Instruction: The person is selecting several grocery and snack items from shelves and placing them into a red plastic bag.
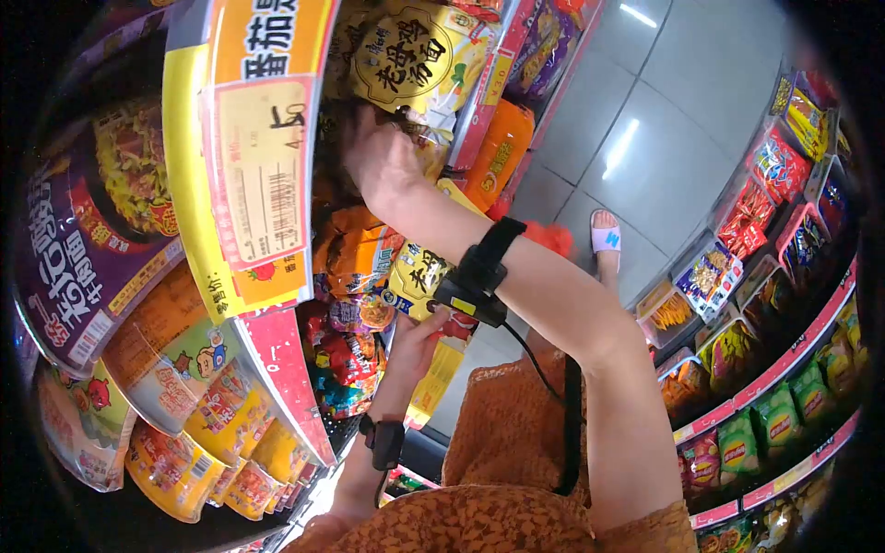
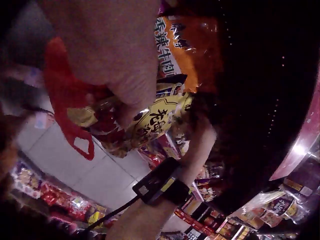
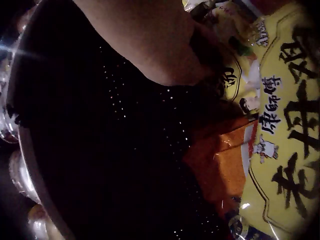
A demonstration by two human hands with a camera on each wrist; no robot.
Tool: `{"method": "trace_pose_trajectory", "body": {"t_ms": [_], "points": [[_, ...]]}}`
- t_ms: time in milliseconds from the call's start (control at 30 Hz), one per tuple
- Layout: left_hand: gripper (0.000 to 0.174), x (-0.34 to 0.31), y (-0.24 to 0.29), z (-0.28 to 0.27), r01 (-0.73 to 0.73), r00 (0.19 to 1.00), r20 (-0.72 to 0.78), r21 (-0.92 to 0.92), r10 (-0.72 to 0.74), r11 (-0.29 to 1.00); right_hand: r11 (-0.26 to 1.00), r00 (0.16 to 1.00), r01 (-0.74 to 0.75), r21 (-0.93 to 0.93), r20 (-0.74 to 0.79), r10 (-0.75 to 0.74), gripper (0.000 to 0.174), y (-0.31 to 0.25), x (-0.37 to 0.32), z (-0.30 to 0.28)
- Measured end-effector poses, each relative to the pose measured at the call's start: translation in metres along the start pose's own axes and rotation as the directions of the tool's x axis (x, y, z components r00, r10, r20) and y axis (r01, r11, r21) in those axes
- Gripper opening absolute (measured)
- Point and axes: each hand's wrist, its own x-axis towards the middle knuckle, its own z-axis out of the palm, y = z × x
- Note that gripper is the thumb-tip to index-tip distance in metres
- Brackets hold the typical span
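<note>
My left hand [image 1: 419, 341] holds a yellow instant noodle packet [image 1: 415, 274], its thumb across the lower end. In the left wrist view the left hand [image 2: 117, 65] overlaps that yellow packet [image 2: 155, 117], with a red plastic bag [image 2: 62, 95] beside it. Deeper in the shelf, my right hand [image 1: 383, 161] reaches in below a large yellow noodle packet [image 1: 406, 60]; its fingers are hidden in shadow. The right wrist view has the right hand [image 3: 165, 55] over the dark perforated shelf, near yellow and orange packets [image 3: 232, 150]; I cannot tell what it grips.
A price tag board [image 1: 263, 175] juts out at the shelf edge, left of my right hand. Purple noodle tubs [image 1: 83, 240] and stacked orange cups stand on the left. Across the tiled floor [image 1: 627, 138], another shelf holds snack bags [image 1: 737, 442].
</note>
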Motion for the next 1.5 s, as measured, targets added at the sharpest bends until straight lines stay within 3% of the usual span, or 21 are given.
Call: {"method": "trace_pose_trajectory", "body": {"t_ms": [100,200,367,433,500,567,600,633,667,733,833,1000,1067,1133,1167,1200,1267,1367,1500], "points": [[0.047,0.006,0.004,-0.001,-0.013,0.997,0.080,-0.066,0.018,0.998,0.984,0.977,0.120,-0.130,-0.160,-0.140,0.066,-0.002,-0.015,0.021],[0.047,0.014,0.010,0.002,-0.054,0.993,0.102,-0.064,0.061,0.996,0.977,0.971,0.191,-0.094,-0.125,-0.202,0.071,0.011,-0.037,-0.001],[0.039,0.015,0.006,0.003,-0.110,0.992,0.059,-0.017,0.111,0.994,0.932,0.946,0.325,-0.162,0.041,-0.323,0.067,0.010,-0.028,0.019],[0.039,0.009,0.010,0.007,-0.102,0.994,0.036,-0.048,0.103,0.994,0.963,0.952,0.266,0.049,0.142,-0.271,0.066,-0.007,0.006,0.044],[0.043,0.008,0.009,0.002,-0.084,0.996,0.030,-0.061,0.086,0.995,0.951,0.935,0.256,0.172,0.206,-0.289,0.064,-0.007,0.009,0.023],[0.051,0.010,0.004,-0.010,-0.067,0.997,0.032,-0.073,0.070,0.995,0.953,0.942,0.304,-0.020,-0.147,-0.303,0.043,-0.016,0.014,0.043],[0.051,0.010,0.003,-0.012,-0.064,0.998,0.024,-0.072,0.066,0.995,0.958,0.928,0.286,-0.028,-0.239,-0.284,0.048,-0.016,0.013,0.031],[0.051,0.010,0.004,-0.012,-0.064,0.998,0.015,-0.071,0.065,0.995,0.931,0.951,0.296,-0.216,-0.022,-0.308,0.059,-0.017,0.014,0.019],[0.051,0.011,0.004,-0.013,-0.068,0.998,0.009,-0.071,0.068,0.995,0.971,0.945,0.230,-0.059,-0.223,-0.238,0.061,-0.020,0.016,0.027],[0.053,0.012,0.001,-0.013,-0.075,0.997,-0.019,-0.081,0.073,0.994,0.971,0.959,0.237,-0.001,-0.160,-0.234,0.064,-0.025,0.020,0.042],[0.054,0.014,0.004,-0.007,-0.100,0.995,-0.005,-0.119,0.100,0.988,0.960,0.925,0.277,0.033,-0.281,-0.257,0.059,-0.012,0.002,0.030],[0.054,0.010,0.014,0.003,-0.176,0.984,0.004,-0.134,0.178,0.975,0.880,0.867,0.364,0.307,-0.457,-0.199,0.043,0.057,-0.085,-0.030],[0.053,0.011,0.022,0.008,-0.197,0.978,0.037,-0.141,0.204,0.970,0.914,0.889,0.174,0.367,-0.458,0.015,0.041,0.083,-0.119,-0.025],[0.057,0.014,0.029,0.017,-0.215,0.971,0.068,-0.162,0.228,0.963,0.725,0.960,-0.053,0.687,-0.164,0.225,0.042,0.100,-0.147,-0.031],[0.055,0.015,0.033,0.021,-0.255,0.962,0.061,-0.140,0.266,0.957,0.548,0.970,-0.113,0.829,-0.029,0.243,0.043,0.099,-0.152,-0.027],[0.053,0.018,0.036,0.023,-0.288,0.955,0.046,-0.104,0.294,0.952,0.348,0.961,-0.194,0.917,0.106,0.257,0.044,0.099,-0.156,-0.023],[0.045,0.023,0.047,0.036,-0.289,0.951,0.065,-0.165,0.303,0.943,-0.179,0.963,-0.212,0.961,0.237,0.129,0.048,0.084,-0.152,0.009],[0.041,0.030,0.053,0.036,-0.301,0.953,-0.020,-0.178,0.303,0.937,-0.368,0.966,-0.154,0.917,0.218,0.140,0.047,0.068,-0.131,0.005],[0.046,0.039,0.051,0.003,-0.369,0.929,0.022,-0.042,0.370,0.928,-0.336,0.981,-0.078,0.938,0.132,0.140,0.048,0.063,-0.102,0.014]]}}
